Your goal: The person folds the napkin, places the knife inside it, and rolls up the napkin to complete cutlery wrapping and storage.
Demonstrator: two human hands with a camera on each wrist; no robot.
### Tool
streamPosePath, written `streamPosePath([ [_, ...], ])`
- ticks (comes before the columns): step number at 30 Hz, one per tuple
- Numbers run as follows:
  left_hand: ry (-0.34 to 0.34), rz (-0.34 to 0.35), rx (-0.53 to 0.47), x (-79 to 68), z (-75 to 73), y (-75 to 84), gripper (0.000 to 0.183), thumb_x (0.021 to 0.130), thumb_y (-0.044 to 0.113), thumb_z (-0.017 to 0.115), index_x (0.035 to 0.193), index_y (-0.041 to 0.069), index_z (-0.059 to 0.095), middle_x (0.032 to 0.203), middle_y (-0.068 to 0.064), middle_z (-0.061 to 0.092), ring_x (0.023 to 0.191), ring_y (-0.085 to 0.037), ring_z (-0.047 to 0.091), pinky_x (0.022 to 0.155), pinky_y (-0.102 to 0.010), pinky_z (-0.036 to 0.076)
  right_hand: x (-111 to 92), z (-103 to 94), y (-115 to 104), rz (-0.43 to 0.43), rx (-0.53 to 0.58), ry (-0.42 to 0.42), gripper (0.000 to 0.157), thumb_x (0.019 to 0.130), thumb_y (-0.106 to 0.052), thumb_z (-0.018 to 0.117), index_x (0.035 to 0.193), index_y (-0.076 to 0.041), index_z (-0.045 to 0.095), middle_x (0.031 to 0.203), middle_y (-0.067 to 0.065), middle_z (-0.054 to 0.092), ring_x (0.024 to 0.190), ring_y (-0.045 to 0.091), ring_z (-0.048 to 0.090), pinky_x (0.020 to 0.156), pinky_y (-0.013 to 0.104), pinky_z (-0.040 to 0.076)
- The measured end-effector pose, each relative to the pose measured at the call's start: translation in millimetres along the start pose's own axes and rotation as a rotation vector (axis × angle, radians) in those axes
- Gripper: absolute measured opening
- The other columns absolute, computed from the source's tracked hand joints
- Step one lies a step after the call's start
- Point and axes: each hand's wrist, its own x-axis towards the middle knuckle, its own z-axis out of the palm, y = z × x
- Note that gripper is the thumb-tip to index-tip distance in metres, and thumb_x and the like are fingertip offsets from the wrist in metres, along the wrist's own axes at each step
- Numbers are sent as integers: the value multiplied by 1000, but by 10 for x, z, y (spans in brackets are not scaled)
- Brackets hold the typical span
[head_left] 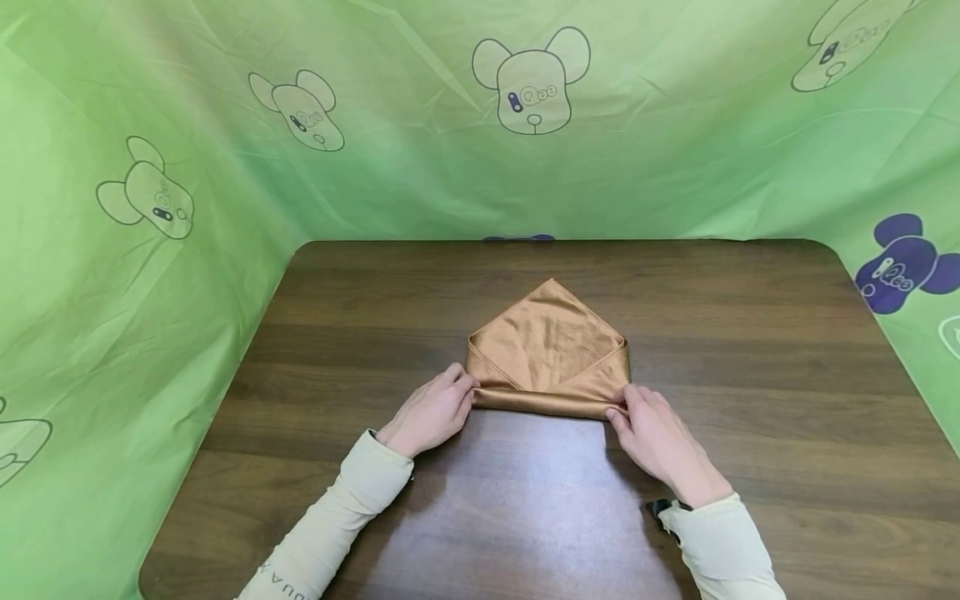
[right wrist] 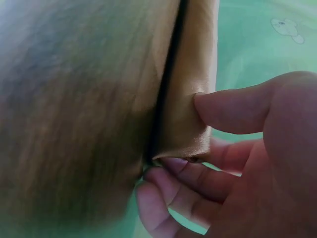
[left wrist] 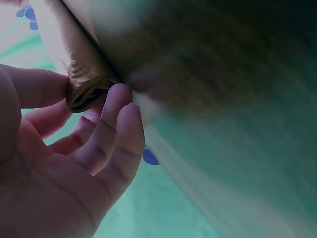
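Observation:
A shiny copper-brown satin cloth lies on the wooden table, its far corner pointing away and its sides folded inward. Along the near edge it is rolled into a narrow tube. At the tube's left end my left hand pinches the fabric; in the left wrist view the rolled end shows its layers between thumb and fingers. My right hand grips the other end of the roll, and in the right wrist view the thumb presses on the satin roll with the fingertips tucked at its end.
The dark wooden table has rounded far corners. Green fabric printed with cartoon bear heads hangs behind it and along both sides. Light sleeves cover both forearms, and a dark band shows at the right wrist.

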Motion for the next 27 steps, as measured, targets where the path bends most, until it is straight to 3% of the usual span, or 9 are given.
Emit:
streamPosePath([
  [8, 22, -6, -58, 11, -4, -9, 9, 87, 15, 47, 96, 13, 51, 82, 6, 51, 66, -8, 50, 60, -25, 44, 44, -31, -23, 39, -12, -23, 10, 85, -19, 55, 89, -11, 51, 85, 5, 54, 88, 30, 50, 69, 44, 39],
  [17, 55, -8, -40, 35, -26, 1, 4, 87, 16, 50, 87, 14, 53, 76, 4, 49, 59, -11, 49, 51, -25, 42, 90, -63, -29, 94, -19, -90, 16, 87, -21, 49, 93, -6, 52, 92, 15, 47, 87, 35, 45, 70, 46, 38],
  [27, 81, -27, 3, 55, -21, 8, 8, 86, 18, 54, 79, 16, 57, 80, 3, 48, 57, -11, 46, 50, -27, 40, 135, -38, -15, 87, -8, -30, 22, 88, -20, 51, 95, 1, 47, 91, 19, 49, 84, 37, 50, 71, 48, 39],
])
